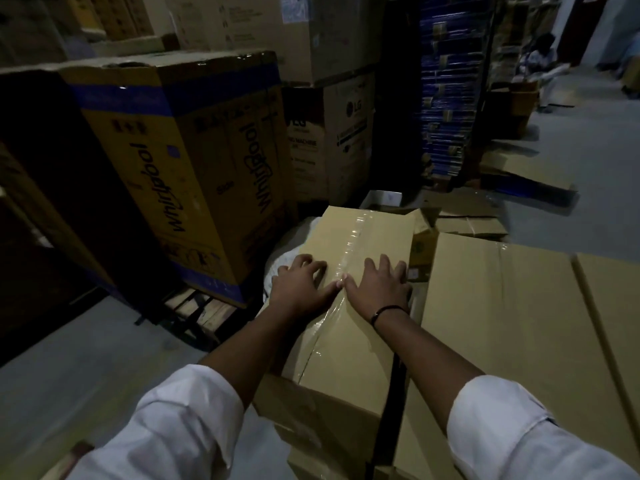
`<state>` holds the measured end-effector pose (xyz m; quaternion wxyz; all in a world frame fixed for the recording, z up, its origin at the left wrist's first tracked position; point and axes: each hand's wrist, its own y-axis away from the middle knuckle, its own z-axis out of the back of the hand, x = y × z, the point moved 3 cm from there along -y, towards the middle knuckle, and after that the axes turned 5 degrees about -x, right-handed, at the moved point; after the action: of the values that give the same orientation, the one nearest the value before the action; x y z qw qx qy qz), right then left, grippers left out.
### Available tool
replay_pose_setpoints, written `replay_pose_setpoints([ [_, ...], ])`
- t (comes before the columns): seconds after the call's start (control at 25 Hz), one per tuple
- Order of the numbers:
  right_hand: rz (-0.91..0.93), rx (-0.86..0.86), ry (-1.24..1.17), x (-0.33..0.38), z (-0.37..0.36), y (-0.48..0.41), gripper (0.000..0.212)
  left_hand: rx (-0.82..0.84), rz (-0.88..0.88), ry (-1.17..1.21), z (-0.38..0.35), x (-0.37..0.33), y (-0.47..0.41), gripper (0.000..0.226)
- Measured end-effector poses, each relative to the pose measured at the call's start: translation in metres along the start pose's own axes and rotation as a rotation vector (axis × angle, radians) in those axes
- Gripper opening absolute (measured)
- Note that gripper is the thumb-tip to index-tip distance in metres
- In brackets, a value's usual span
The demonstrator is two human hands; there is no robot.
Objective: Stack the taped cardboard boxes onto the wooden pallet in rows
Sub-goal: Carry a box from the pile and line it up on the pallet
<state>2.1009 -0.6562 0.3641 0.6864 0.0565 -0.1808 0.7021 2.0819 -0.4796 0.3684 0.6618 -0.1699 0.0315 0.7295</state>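
Left hand [301, 285] and right hand [379, 285] flat, fingers spread, on top of one taped cardboard box [360, 233]. Just beside at right, one larger box [502, 306]; at left, one wooden pallet [197, 311] under one Whirlpool carton [194, 161].

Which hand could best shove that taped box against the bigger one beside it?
Probably the left hand: it rests near the outer edge of the taped box; the right hand lies next to the bigger box.
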Motion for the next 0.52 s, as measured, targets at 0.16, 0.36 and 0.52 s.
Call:
replay_pose_setpoints([
  [0.16,0.128,0.011,-0.031,0.047,-0.014,0.013,0.068,-0.053,0.119,-0.033,0.024,0.041,0.029,0.081],
  [0.36,0.349,0.08,-0.079,0.145,-0.038,0.046,0.066,-0.182,0.356,-0.064,0.065,0.127,0.089,0.085],
  [0.52,0.541,0.147,-0.123,0.231,-0.062,0.109,0.065,-0.21,0.532,-0.106,0.099,0.202,0.171,0.085],
])
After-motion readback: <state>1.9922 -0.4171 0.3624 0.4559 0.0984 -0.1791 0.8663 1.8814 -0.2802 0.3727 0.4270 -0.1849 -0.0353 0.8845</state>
